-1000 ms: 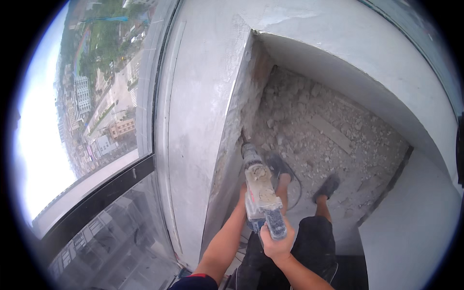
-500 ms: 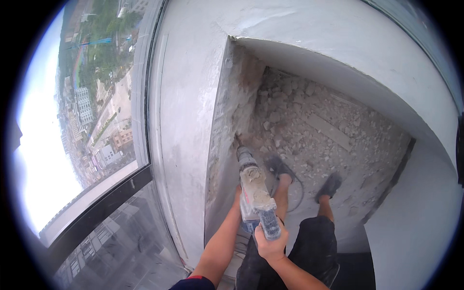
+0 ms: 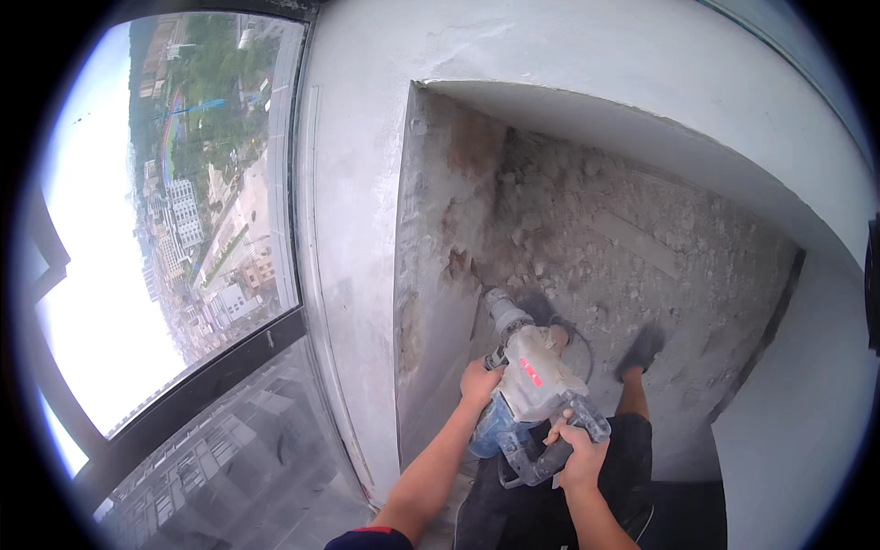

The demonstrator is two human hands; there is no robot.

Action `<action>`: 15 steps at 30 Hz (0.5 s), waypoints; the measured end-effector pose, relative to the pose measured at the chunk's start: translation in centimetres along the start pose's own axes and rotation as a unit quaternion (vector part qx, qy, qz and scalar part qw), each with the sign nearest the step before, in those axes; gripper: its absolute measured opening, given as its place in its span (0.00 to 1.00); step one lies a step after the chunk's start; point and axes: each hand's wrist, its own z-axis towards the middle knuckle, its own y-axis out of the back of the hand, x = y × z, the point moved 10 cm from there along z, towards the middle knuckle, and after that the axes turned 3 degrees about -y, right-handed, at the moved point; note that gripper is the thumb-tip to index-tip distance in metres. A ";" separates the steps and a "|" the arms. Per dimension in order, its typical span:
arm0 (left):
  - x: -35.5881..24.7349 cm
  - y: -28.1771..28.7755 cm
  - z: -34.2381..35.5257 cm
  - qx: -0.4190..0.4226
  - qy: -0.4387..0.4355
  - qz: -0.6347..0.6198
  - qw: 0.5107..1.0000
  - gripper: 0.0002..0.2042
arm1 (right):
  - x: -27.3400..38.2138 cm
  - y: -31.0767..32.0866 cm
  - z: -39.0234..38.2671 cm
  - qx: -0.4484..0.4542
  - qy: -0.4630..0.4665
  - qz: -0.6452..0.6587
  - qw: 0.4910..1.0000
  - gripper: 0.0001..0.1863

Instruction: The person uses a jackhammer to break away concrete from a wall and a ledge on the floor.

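Demolition hammer (image 3: 530, 367), fingers (image 3: 480, 378) wrapped round handles (image 3: 547, 465), points toward chipped wall (image 3: 438, 215) above rubbly floor (image 3: 680, 403).

Rubble (image 3: 600, 293) over a dusty floor (image 3: 683, 403)

Floor grey, walled in at left, far side and right. Broken chunks and crumbs scattered across most of it, edges soft in haze; larger lumps toward the far left corner. One flat, pale strip (image 3: 637, 245) lying at a slant among the debris. Two dark shoes (image 3: 644, 346) on the floor, set apart, the left partly hidden. Thin dark cord (image 3: 588, 353) curving between them.
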 end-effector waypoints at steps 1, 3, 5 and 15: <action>-0.3 0.4 -0.9 0.000 0.009 0.003 1.000 0.21 | -0.2 0.7 -0.5 -0.007 -0.015 0.021 1.000 0.14; -3.7 1.6 -3.0 -0.006 0.022 0.045 0.999 0.21 | -0.2 2.1 -0.6 -0.014 -0.042 0.042 0.998 0.15; -5.4 2.9 -4.0 -0.027 0.028 0.076 0.996 0.20 | -0.1 2.6 -0.4 -0.002 -0.068 0.064 0.996 0.15; -5.2 4.7 -0.7 -0.083 0.022 0.093 0.992 0.21 | -1.0 1.1 3.6 0.028 -0.092 0.094 0.991 0.11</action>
